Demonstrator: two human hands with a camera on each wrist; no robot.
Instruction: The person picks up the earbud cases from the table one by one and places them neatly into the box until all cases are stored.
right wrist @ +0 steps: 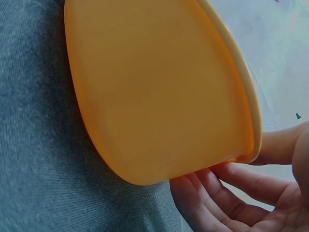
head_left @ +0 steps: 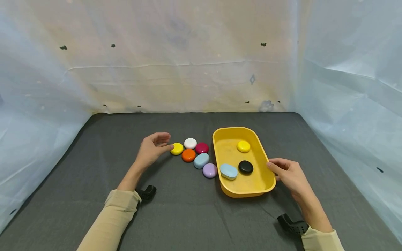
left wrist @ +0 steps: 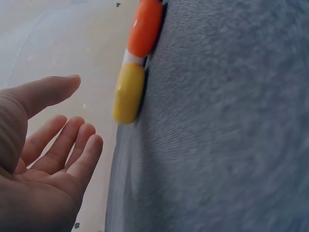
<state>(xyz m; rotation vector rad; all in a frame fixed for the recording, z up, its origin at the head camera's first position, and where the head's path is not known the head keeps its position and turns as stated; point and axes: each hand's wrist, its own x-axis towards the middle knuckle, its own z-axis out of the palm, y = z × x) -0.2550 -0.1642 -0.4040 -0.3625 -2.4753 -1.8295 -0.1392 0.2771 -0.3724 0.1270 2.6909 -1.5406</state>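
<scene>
My left hand (head_left: pixel 151 149) hovers at the left end of a group of smooth rounded pebbles, fingers loosely bent and thumb apart. Its thumb tip overlaps a yellow pebble (head_left: pixel 177 149) in the head view; in the left wrist view a gap shows between the hand and that yellow pebble (left wrist: pixel 129 94). My right hand (head_left: pixel 290 176) grips the right rim of a yellow tray (head_left: pixel 242 190), thumb over the edge and fingers against the outer wall (right wrist: pixel 145 111). Inside the tray lie a yellow pebble (head_left: pixel 243 146), a black pebble (head_left: pixel 245 167) and a light blue pebble (head_left: pixel 228 171).
Beside the tray's left wall lie white (head_left: pixel 190 143), orange (head_left: pixel 188 155), dark red (head_left: pixel 202 148), light blue (head_left: pixel 201 160) and lilac (head_left: pixel 209 170) pebbles. A dark grey cloth (head_left: pixel 176 216) covers the table. Pale sheeting (head_left: pixel 188 87) stands behind and at both sides.
</scene>
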